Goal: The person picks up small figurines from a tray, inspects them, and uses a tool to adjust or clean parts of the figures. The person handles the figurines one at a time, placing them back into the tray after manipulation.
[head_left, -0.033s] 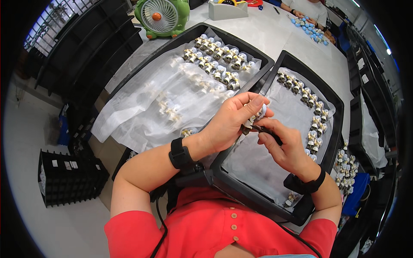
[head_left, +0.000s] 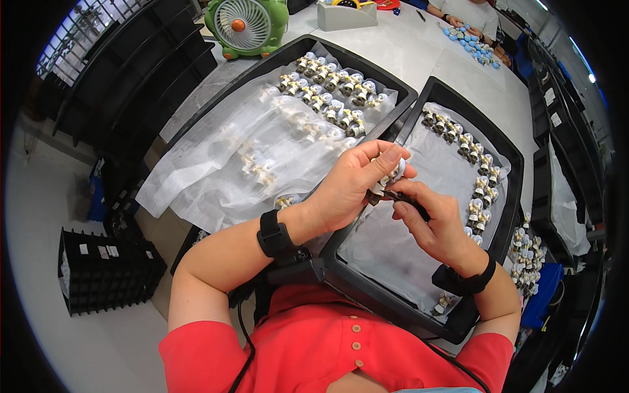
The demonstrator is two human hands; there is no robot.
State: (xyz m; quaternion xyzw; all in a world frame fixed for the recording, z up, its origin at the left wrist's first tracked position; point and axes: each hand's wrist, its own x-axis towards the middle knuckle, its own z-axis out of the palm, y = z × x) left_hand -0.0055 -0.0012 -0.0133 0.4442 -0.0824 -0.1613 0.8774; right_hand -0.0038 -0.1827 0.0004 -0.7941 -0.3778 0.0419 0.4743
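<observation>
My left hand (head_left: 365,177) is closed around a small figurine (head_left: 395,171) with a white and pale blue head and a dark base, gripped between thumb and fingers. Against its lower part, my right hand (head_left: 436,219) pinches a slim black tool (head_left: 396,195); its tip is hidden, and its exact kind cannot be made out. Both hands are above the near-left part of a black tray (head_left: 429,88) lined with a thin white sheet (head_left: 386,255). Similar figurines (head_left: 480,187) line that tray's far and right sides.
A second black tray (head_left: 262,64) on the left holds rows of figurines (head_left: 334,78), partly under a translucent white sheet (head_left: 216,164). Behind stand a green fan (head_left: 252,26) and a grey holder (head_left: 347,16). Across the table (head_left: 406,49), a person handles blue pieces (head_left: 468,42).
</observation>
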